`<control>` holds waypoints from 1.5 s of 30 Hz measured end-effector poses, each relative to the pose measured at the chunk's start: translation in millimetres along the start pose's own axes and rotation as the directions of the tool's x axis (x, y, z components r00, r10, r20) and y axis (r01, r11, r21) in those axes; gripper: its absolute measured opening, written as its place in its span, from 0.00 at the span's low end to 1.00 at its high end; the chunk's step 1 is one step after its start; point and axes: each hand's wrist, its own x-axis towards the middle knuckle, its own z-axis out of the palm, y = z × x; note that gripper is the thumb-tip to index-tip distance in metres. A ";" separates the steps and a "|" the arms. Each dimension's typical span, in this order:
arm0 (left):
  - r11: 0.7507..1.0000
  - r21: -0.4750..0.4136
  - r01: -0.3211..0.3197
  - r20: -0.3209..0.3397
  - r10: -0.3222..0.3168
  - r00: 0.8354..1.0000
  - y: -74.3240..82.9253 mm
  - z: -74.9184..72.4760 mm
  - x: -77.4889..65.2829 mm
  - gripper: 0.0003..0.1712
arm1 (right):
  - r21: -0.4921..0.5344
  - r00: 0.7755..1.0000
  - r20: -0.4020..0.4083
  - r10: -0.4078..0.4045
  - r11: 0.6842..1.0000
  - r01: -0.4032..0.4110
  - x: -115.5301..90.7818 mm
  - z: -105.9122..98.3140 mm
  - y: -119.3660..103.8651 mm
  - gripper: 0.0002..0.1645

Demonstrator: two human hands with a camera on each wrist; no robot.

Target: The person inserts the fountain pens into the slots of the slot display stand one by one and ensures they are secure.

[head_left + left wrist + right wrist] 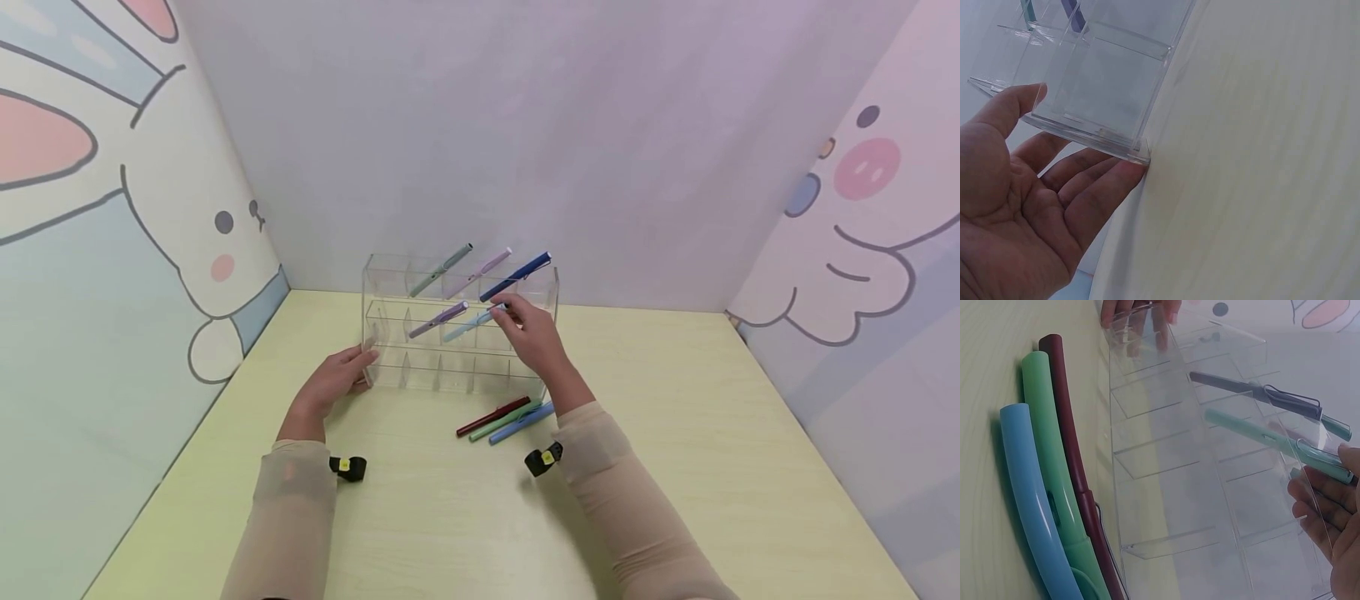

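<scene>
A clear acrylic pen rack [457, 385] with three tiers of compartments stands on the table. My left hand [333, 382] grips its left side; in the left wrist view the thumb [1025, 100] lies on one face and the fingers behind the edge. With my right hand [534, 337] I pinch the cap end of a light blue pen [463, 328], which leans in the middle tier. Beside it leans a purple pen [437, 321]. The top tier holds a grey-green pen [441, 271], a lilac pen [480, 272] and a dark blue pen [516, 277].
On the table in front of the rack's right part lie a dark red pen [491, 417], a green pen [504, 422] and a blue pen [519, 425], side by side. A plain wall [510, 150] rises behind, with cartoon-printed panels left and right.
</scene>
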 end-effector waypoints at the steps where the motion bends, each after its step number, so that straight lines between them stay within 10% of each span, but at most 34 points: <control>1: 1.000 -0.002 0.001 -0.001 -0.001 1.000 0.2 0.1 -0.3 0.42 | 0.000 1.000 -0.001 -0.001 1.000 0.001 -0.3 -0.1 0.0 0.24; 26: 1.000 0.024 -0.013 -0.009 0.014 1.000 -2.7 -1.0 0.9 0.42 | 0.025 0.996 0.034 -0.083 0.996 0.082 -8.2 -57.9 -18.9 0.32; 37: 1.000 0.023 -0.012 -0.018 0.013 1.000 -4.7 -1.6 1.2 0.42 | -0.049 0.997 -0.030 -0.074 0.996 0.072 -45.6 -98.3 -17.2 0.30; 45: 0.999 0.017 -0.030 0.001 0.030 1.000 -1.1 -1.9 0.4 0.41 | -0.120 0.996 0.080 0.046 0.992 -0.036 -77.8 -102.4 13.6 0.31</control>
